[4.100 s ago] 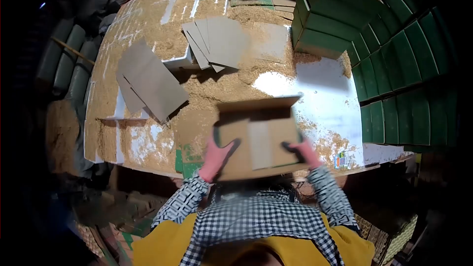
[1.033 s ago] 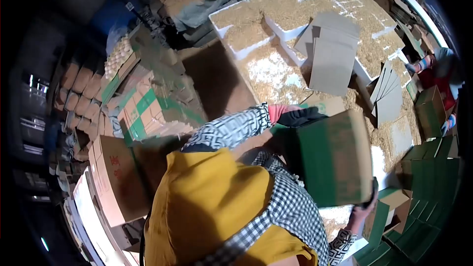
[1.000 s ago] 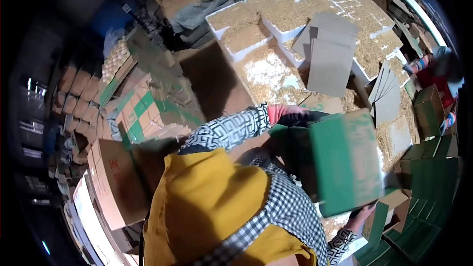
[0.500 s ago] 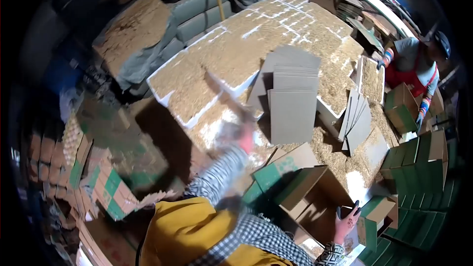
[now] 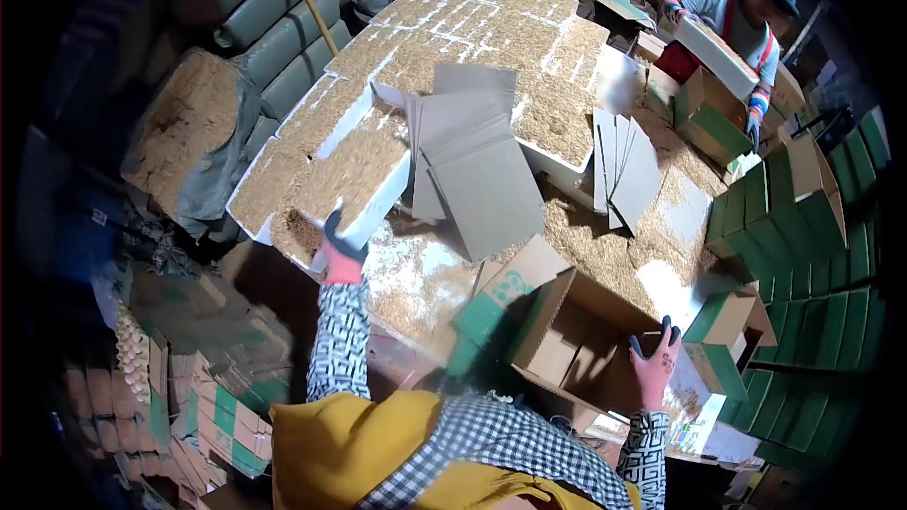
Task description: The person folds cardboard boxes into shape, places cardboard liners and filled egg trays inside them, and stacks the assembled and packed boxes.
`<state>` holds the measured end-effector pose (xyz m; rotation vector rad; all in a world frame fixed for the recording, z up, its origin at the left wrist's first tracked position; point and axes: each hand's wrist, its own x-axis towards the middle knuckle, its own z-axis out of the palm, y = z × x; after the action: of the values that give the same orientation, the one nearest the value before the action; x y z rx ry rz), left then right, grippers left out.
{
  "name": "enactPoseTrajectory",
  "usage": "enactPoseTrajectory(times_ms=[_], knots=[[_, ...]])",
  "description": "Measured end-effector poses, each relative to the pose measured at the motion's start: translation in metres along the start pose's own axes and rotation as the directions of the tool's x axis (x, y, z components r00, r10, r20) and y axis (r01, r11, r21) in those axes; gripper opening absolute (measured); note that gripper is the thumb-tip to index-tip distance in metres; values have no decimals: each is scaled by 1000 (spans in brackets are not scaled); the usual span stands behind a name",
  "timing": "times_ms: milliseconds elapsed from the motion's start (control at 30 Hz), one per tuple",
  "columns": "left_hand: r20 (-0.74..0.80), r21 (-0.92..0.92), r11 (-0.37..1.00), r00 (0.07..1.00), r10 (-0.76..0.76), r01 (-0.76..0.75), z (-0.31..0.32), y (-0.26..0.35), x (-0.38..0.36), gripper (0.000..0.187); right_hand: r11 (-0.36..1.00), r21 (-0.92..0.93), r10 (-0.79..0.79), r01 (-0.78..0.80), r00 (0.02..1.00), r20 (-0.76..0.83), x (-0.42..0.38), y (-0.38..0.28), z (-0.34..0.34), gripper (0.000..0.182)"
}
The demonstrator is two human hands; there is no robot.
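My left hand (image 5: 344,250), in a pink glove with dark fingers, grips the near end of a white box (image 5: 378,203) filled with sawdust-like material. That box sits slightly askew among similar filled boxes, with its white side wall exposed. My right hand (image 5: 654,364), gloved the same way, holds the right wall of an open cardboard box (image 5: 543,340) with the thumb and fingers around its edge. Inside, the cardboard box shows bare brown walls. Grey cardboard sheets (image 5: 487,189) lie fanned out between my two hands, on top of the filled boxes.
Filled white boxes (image 5: 435,38) cover the far table. More grey sheets (image 5: 625,170) lie to the right. A co-worker (image 5: 732,24) holds another filled box (image 5: 715,55) over a carton (image 5: 709,118). Green-and-brown cartons (image 5: 779,208) are stacked at right; a sawdust-filled sack (image 5: 189,132) stands left.
My left hand has swept left onto a filled white box, which has shifted out of its row. The grey sheets have slid and turned. The co-worker has lifted a filled box.
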<state>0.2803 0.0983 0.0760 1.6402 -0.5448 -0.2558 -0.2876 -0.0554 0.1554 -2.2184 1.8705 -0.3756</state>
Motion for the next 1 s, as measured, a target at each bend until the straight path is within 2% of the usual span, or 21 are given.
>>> enactPoseTrajectory(times_ms=[33, 67, 133, 167, 200, 267, 300, 333, 367, 400, 433, 467, 533, 567, 633, 667, 800, 867, 900, 967, 1000], knots=[[55, 188, 982, 998, 19, -30, -19, 10, -14, 49, 999, 4, -36, 37, 998, -51, -1, 3, 4, 83], [27, -284, 949, 990, -139, 140, -28, 19, -32, 50, 998, 14, -54, 56, 995, -87, -4, 6, 5, 80], [89, -742, 613, 946, -312, 272, -31, 83, -63, 52, 986, -35, -165, 162, 975, -148, -7, -8, -6, 72], [118, -783, 543, 929, -352, 305, -37, 99, -76, 50, 962, -95, -267, 255, 950, -164, -7, -14, -17, 67], [42, -554, 811, 979, -197, 187, -36, 102, -91, 50, 949, 21, -306, 315, 933, -191, -5, -13, -18, 62], [72, -146, 989, 997, -5, 16, -19, 126, -119, 51, 863, 336, -309, 377, 921, -239, -7, -13, -21, 51], [156, -424, 883, 977, -147, 201, -7, 126, -127, 50, 817, 391, -337, 424, 901, -273, -6, -9, -22, 52], [234, -645, 669, 929, -285, 368, 5, 126, -134, 49, 716, 576, -295, 396, 918, -264, -6, 3, -11, 53], [311, -645, 627, 899, -307, 437, 29, 133, -148, 51, 581, 733, -257, 354, 934, -247, -6, 14, -1, 54], [386, -635, 584, 863, -327, 505, 53, 140, -162, 53, 243, 950, -199, 194, 969, -147, -9, 6, -7, 57], [463, -561, 582, 806, -369, 589, 70, 125, -168, 51, 226, 955, -269, 193, 954, -129, -7, 9, -16, 62], [471, -447, 825, 875, -112, 346, 90, 83, -175, 47, 76, 997, -207, 28, 978, -12, -4, 9, -24, 64], [576, -369, 927, 798, 177, 61, 125, 110, -205, 43, -247, 945, -201, -216, 965, 168, -1, -4, -56, 66], [655, -323, 935, 748, 108, 148, 136, 138, -216, 43, -578, 666, -330, -471, 882, 338, -1, -7, -67, 61], [786, -108, 936, 605, -125, 334, 158, 158, -220, 44, 66, 938, -35, -340, 939, 343, -6, 22, -40, 60], [751, -196, 891, 647, -132, 409, 167, 140, -217, 46, 45, 938, 50, -345, 938, 343, -13, 18, -46, 58], [754, -301, 954, 616, 230, 13, 183, 118, -209, 44, 78, 940, 314, -332, 903, 293, -63, 44, -82, 53], [840, -341, 719, 539, -56, 606, 186, 113, -226, 43, 188, 957, 363, -220, 921, 141, -84, 42, -106, 54], [770, -222, 963, 633, 77, 153, 191, 103, -233, 44, 224, 961, 357, -160, 931, 72, -91, 32, -120, 55], [685, -238, 971, 712, 152, 22, 194, 92, -248, 42, 134, 918, 307, -374, 896, 321, -93, 42, -124, 52], [638, -235, 971, 747, 188, -43, 196, 89, -256, 41, 138, 900, 380, -413, 862, 337, -91, 33, -108, 51]])
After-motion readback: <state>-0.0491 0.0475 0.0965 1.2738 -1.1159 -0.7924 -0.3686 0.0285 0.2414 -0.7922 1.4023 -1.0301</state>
